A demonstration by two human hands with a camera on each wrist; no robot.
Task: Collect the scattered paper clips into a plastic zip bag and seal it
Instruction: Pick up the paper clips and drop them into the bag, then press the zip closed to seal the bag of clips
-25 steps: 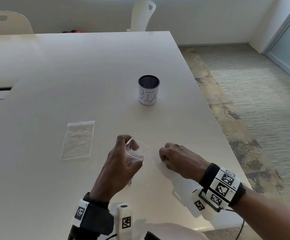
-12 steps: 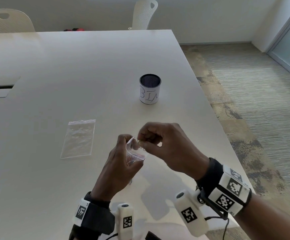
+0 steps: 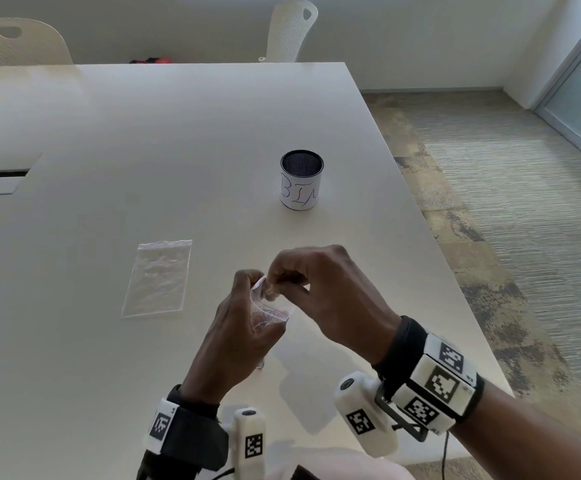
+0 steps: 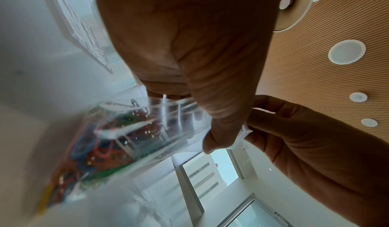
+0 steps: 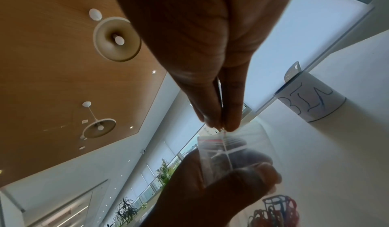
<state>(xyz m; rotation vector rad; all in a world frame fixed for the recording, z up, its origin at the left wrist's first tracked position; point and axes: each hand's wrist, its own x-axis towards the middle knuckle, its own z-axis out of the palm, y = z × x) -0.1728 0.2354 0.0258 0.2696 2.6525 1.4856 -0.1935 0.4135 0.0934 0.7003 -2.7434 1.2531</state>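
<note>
So the right hand [image 3: 320, 292] had come off the tabletop [image 3: 143, 150] and was now pinching a clip [image 5: 220, 95] right at the mouth of the bag [image 3: 268, 311], which the left hand [image 3: 244, 327] gripped just above the tabletop. The bag already had loads of colored clips [image 4: 101, 144], still unsealed. Looked close to the sealing step, I'd guess.

— What does the person wear on the wrists?
— Black straps with white blocks bearing black square-patterned markers; a white camera pod [image 3: 365, 415] hangs under each wrist.
— Any cables?
— A thin black cable [image 3: 444, 455] trails from the right wrist.
</note>
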